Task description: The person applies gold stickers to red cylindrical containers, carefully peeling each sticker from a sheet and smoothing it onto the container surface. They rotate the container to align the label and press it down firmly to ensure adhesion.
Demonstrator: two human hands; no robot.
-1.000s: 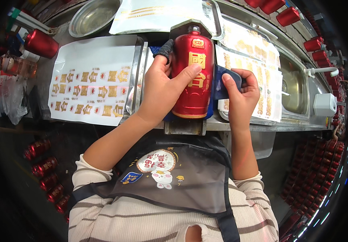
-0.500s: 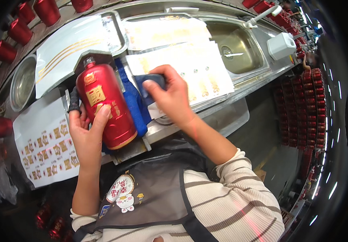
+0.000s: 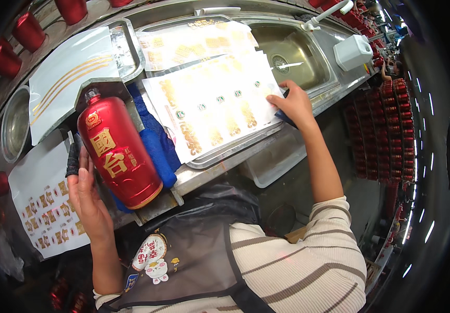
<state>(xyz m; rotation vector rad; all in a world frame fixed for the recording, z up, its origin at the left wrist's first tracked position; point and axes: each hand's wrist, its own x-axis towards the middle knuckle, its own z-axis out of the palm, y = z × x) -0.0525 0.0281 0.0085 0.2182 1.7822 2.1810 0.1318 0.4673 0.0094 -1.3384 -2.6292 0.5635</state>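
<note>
A red bottle with gold lettering and a clear neck lies tilted on a metal stand, blue cloth along its right side. My left hand is beside the bottle's left side, thumb and fingers stretched out. A black covering shows at one finger's end; whether those fingers touch the bottle is unclear. Farther right, my right hand grips a dark blue-grey pad, mostly hidden under the fingers. Its thumb rests at the right edge of a white sheet with gold and green decals.
Under the decal sheets is a metal tray, with a sink and white jug beyond. Another decal sheet, a steel bowl and a sheet with gold stripes lie left. Red bottles stand stacked at right.
My right hand has moved right with the pad, from beside the bottle to the sheet's right edge. My left thumb has come off the bottle's front, and that hand has shifted left and down.
</note>
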